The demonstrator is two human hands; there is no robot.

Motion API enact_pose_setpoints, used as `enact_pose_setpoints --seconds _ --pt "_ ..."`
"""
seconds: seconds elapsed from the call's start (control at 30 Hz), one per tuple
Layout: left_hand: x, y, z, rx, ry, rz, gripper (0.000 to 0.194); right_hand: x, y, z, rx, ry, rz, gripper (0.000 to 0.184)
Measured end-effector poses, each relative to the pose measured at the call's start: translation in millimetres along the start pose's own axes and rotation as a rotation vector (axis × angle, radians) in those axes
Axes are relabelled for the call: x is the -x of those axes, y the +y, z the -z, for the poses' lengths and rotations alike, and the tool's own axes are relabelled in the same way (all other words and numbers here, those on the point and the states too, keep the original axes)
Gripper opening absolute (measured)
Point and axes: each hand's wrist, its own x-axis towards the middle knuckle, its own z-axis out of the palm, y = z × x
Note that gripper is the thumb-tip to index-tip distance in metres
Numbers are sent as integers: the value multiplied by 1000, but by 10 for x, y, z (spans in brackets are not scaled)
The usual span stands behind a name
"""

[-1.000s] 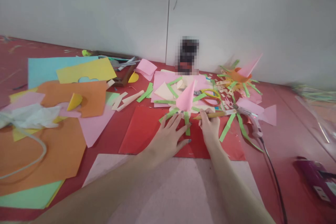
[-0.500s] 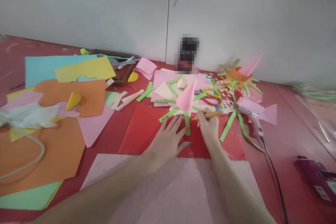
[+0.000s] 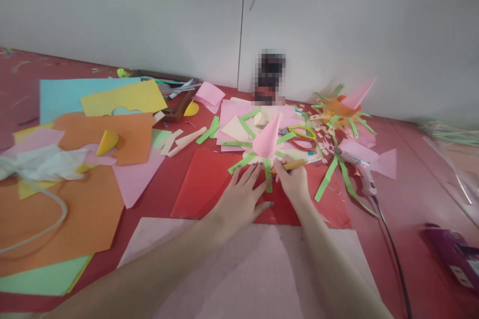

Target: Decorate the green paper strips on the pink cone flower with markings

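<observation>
In the head view, my left hand (image 3: 239,198) lies flat with fingers spread on a red sheet (image 3: 200,184), its fingertips at the green paper strips of a paper piece. That piece has a pink paper cone (image 3: 266,140) standing point-up in its middle, with green strips (image 3: 243,163) radiating around it. My right hand (image 3: 292,182) is closed around a yellow-brown pen-like stick (image 3: 295,165). The stick's left end is beside the front green strip (image 3: 268,179), near my left fingers; whether it touches the strip I cannot tell.
Yellow-handled scissors (image 3: 305,132) lie behind on pink paper. A corded glue gun (image 3: 364,174) rests at right, near a second cone piece (image 3: 344,104) and a purple power strip (image 3: 451,254). Coloured sheets (image 3: 75,224) spread at left. A grey wall (image 3: 149,15) stands behind.
My right hand has shifted slightly left with the stick, closer to the front green strip. My left hand stays in place on the red sheet.
</observation>
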Motion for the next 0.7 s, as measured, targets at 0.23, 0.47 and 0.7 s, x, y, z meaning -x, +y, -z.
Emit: enact_pose_setpoints --seconds 0.23,0.47,0.7 --pt "-1 3 9 -3 21 -10 47 1 10 -9 -52 -37 -11 33" --pt "2 1 7 11 14 -5 47 -1 7 -13 -69 -63 -13 32" --pt "-1 4 11 14 -9 4 47 0 -16 -10 -9 -50 -8 31"
